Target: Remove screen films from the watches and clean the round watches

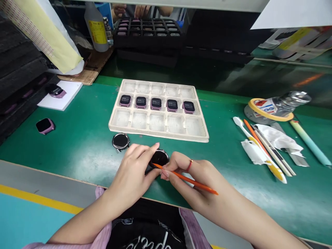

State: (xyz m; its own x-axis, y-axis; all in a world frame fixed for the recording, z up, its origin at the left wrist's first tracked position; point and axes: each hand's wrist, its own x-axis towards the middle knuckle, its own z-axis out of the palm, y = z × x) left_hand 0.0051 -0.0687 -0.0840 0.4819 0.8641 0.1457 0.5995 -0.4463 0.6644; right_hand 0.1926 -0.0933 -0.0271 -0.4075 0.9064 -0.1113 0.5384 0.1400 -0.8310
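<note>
While my left hand [135, 169] pinches the round watch [159, 158] on the green mat [77, 145], my right hand [192, 174] grips the orange stick [185, 178]; I'd keep its tip shallow at the rim. Beyond sits the tray [158, 133].

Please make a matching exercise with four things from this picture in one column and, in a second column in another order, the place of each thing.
Things:
1. orange stick
2. round watch
3. five pink watches
4. toothbrush

Places:
A. in the middle row of the cream tray
B. on the green mat, just left of the left hand
C. held in the right hand
D. among the tools at the right of the mat

Pairs: 1-C, 2-B, 3-A, 4-D
</note>
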